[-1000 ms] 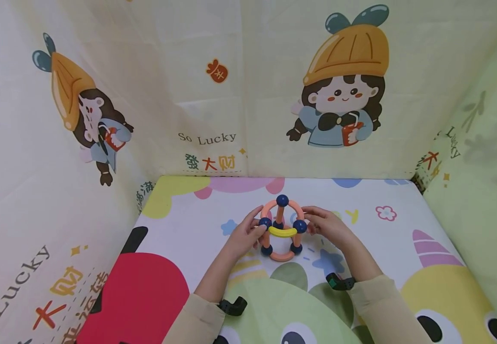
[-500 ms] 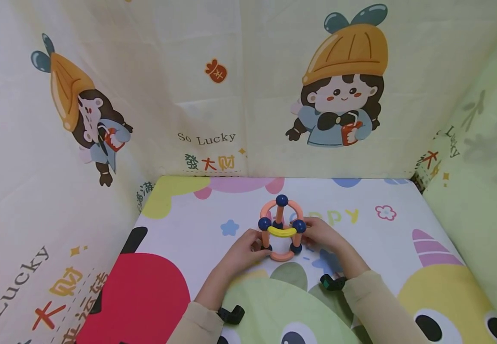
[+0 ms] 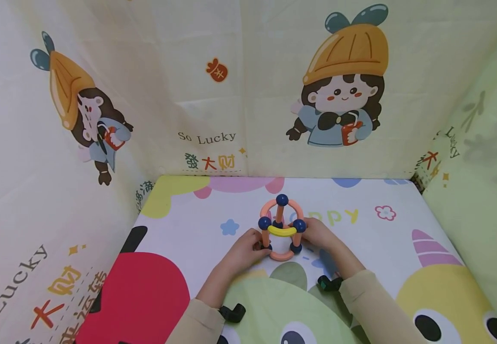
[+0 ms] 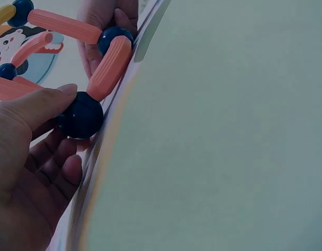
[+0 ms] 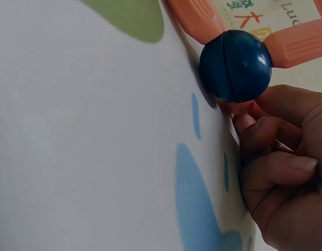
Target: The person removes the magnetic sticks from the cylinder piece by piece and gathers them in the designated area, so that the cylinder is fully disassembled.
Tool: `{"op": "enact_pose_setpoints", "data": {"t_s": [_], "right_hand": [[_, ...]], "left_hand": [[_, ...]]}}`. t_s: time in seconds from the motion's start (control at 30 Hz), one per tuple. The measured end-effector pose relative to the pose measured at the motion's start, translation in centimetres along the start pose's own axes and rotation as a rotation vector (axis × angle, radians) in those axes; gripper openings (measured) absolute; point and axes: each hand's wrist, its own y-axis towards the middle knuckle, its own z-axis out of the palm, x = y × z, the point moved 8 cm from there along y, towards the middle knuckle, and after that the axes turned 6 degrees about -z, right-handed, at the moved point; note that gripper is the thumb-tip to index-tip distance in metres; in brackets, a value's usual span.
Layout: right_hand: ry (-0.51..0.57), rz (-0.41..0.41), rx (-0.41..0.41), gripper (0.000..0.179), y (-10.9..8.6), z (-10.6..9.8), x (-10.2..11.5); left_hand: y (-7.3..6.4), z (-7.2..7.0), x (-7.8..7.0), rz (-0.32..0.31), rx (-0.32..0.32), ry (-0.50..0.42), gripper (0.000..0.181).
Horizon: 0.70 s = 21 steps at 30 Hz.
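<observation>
A magnetic ball-and-rod frame of salmon rods (image 3: 281, 256) and dark blue balls stands upright on the table, with a blue ball (image 3: 282, 200) at its peak. A curved yellow rod (image 3: 282, 231) spans the front between two mid-height balls. My left hand (image 3: 245, 249) pinches the front lower-left ball (image 4: 81, 116), thumb on top and fingertips beneath. On the other side, my right hand (image 3: 320, 234) has its fingers curled round a salmon rod just behind the lower-right ball (image 5: 235, 65). The right fingertips are partly hidden behind the frame.
A printed mat (image 3: 196, 224) with cartoon shapes covers the table. Patterned cloth walls (image 3: 269, 95) enclose its back and both sides. Black wrist cameras (image 3: 233, 313) sit at both sleeve cuffs.
My left hand has dropped from the mid-height left ball to the lower-left one. The right hand has come down and inward on its side. The frame stands in the same spot.
</observation>
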Motion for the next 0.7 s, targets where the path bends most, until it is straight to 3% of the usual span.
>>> {"op": "enact_pose_setpoints", "data": {"t_s": [0.2,0.4,0.53,0.7], "right_hand": [[-0.007,-0.005,-0.029,0.028,-0.2,0.2,-0.2],[0.034,0.053,-0.06,0.023,-0.9,0.6,-0.7],[0.036,0.079,-0.108,0.022,-1.5,0.6,-0.7],[-0.009,0.053,-0.181,0.018,-2.2,0.6,-0.4]], "left_hand": [[0.2,-0.1,-0.2,0.004,0.02,0.027,0.022],[0.6,-0.5,-0.2,0.012,0.019,0.049,0.021],[1.1,-0.8,0.0,0.034,0.001,0.071,0.02],[1.5,-1.3,0.1,0.05,-0.021,0.061,0.017]]}}
